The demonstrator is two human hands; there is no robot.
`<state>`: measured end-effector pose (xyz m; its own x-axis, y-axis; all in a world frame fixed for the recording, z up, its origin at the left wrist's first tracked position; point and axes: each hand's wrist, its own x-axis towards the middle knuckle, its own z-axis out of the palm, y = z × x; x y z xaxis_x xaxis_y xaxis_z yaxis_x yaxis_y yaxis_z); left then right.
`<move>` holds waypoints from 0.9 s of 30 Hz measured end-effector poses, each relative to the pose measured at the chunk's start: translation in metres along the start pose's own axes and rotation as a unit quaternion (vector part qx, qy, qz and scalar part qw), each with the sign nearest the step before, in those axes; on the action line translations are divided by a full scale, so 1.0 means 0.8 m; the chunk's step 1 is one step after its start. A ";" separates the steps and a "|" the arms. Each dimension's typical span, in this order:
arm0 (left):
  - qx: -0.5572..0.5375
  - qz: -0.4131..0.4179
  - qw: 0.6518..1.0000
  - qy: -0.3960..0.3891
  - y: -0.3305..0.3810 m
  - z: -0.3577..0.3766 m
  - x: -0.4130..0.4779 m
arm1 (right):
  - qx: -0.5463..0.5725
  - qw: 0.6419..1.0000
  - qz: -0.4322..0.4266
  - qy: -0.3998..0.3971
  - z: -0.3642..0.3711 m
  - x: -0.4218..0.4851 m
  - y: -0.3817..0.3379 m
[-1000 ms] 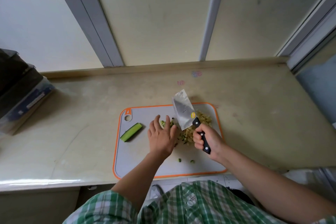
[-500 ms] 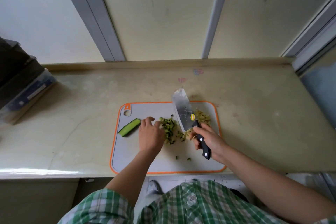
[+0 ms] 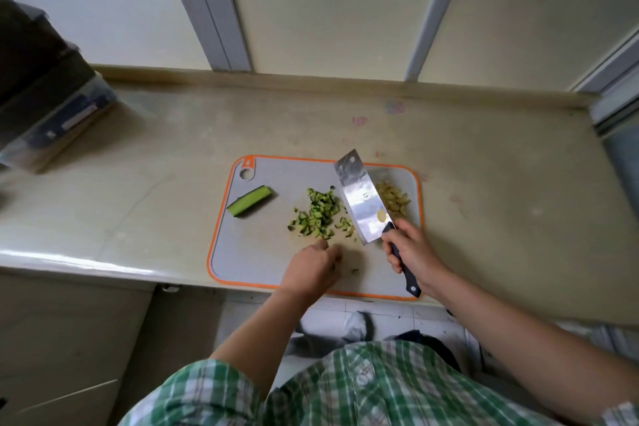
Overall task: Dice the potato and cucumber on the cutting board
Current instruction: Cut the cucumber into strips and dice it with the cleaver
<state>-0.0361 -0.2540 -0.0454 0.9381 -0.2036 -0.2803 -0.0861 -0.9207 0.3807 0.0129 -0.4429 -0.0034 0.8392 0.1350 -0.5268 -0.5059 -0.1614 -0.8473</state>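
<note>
Cucumber dice: loose green heap at the middle of the cutting board. I count this part done, bar a few stray bits toward the board's front edge.
Cucumber piece: one long uncut length near the board's left edge, well apart from the heap. I judge this is what is left.
Potato dice: pale heap by the board's back right corner, partly hidden behind the blade. I see no whole potato.
Cleaver: blade tilted up over the board, between the two heaps.
Right hand: wrapped round the black handle.
Left hand: fingers curled, at the front of the green heap. Whether it pinches anything I cannot tell.
Bench: carries the board at its front edge.
</note>
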 end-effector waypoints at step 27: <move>-0.016 -0.036 0.981 0.192 0.008 -0.013 0.041 | 0.021 0.999 -0.014 -0.031 -0.013 0.004 0.003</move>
<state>-0.0022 -0.2631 -0.0431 0.9990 0.0076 0.0432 -0.0104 -0.9156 0.4019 0.0162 -0.4526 -0.0059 0.8402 0.1998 -0.5041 -0.4905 -0.1165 -0.8636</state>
